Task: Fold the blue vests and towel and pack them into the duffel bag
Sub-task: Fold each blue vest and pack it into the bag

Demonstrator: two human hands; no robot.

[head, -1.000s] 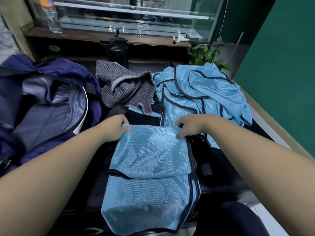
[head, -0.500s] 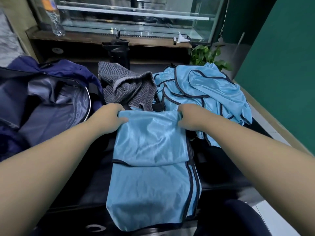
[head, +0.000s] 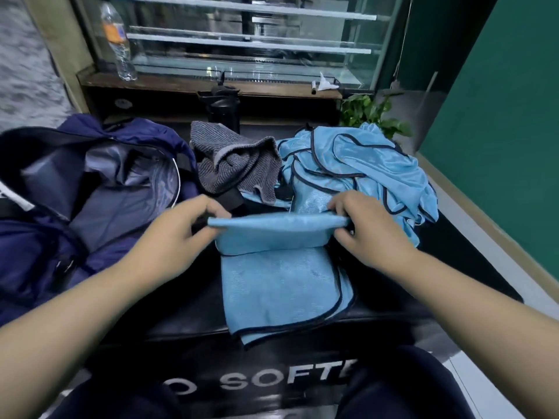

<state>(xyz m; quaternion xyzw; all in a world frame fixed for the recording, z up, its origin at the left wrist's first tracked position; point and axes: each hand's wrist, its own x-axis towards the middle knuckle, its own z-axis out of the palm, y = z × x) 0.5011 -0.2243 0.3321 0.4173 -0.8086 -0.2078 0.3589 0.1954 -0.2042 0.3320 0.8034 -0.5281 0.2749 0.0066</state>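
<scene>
A light blue vest point(head: 281, 273) with dark trim lies partly folded on the black padded bench point(head: 187, 313) in front of me. My left hand point(head: 181, 231) pinches the left end of its raised far fold, and my right hand point(head: 366, 225) pinches the right end. The fold hangs lifted between both hands. Behind it sits a heap of more blue vests point(head: 363, 167). A grey ribbed towel point(head: 236, 164) lies crumpled beside them. The navy duffel bag point(head: 90, 182) stands open at the left, its grey lining showing.
A black bottle point(head: 223, 107) stands behind the towel. On the wooden ledge point(head: 181, 86) before a glass display case is a clear water bottle point(head: 118, 40). A green plant point(head: 372, 113) and green wall point(head: 499, 116) are at the right.
Both hands have lifted the vest's far fold off the bench and drawn it toward me; before, they were pressing it flat farther away.
</scene>
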